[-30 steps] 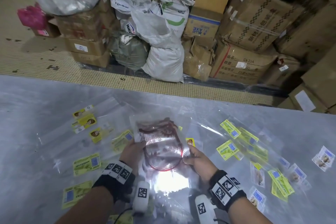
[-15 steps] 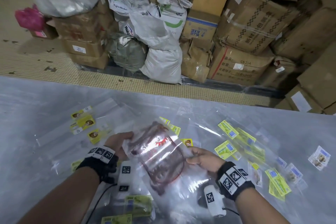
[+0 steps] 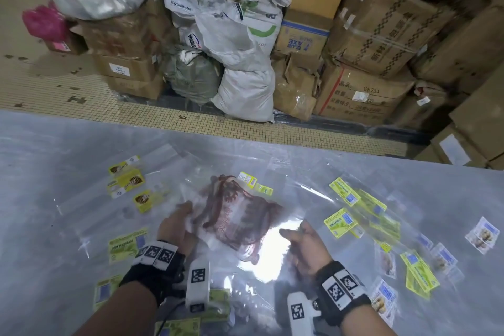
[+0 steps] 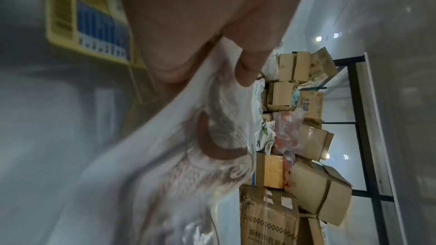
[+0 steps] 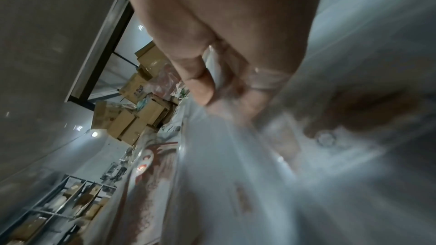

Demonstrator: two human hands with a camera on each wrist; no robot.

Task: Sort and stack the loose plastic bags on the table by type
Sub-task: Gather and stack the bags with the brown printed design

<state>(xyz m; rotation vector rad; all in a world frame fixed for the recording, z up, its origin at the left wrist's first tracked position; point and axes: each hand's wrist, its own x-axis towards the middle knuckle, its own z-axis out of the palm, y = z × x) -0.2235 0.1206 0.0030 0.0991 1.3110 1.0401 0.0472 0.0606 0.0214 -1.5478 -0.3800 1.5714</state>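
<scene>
A clear plastic bag with dark red print (image 3: 237, 215) lies slantwise at the middle of the table (image 3: 54, 161), over other clear bags. My left hand (image 3: 177, 222) grips its left edge; in the left wrist view, thumb and fingers (image 4: 245, 70) pinch the red-printed bag (image 4: 188, 165). My right hand (image 3: 300, 240) holds the bag's clear right edge beside a bright glare. In the right wrist view the thumb (image 5: 200, 85) lies on top of the clear plastic (image 5: 212, 183), with the fingers showing blurred through it from below.
Clear bags with yellow labels lie at the left (image 3: 125, 183) and right (image 3: 342, 222), and more at the near edge (image 3: 177, 327). White-and-blue labelled bags (image 3: 482, 234) lie far right. Cardboard boxes (image 3: 362, 95) and white sacks (image 3: 245, 90) crowd the floor beyond the table.
The red-printed bag went from upright between both hands to tilted, then slantwise and lower, farther from me. Both hands moved forward with it.
</scene>
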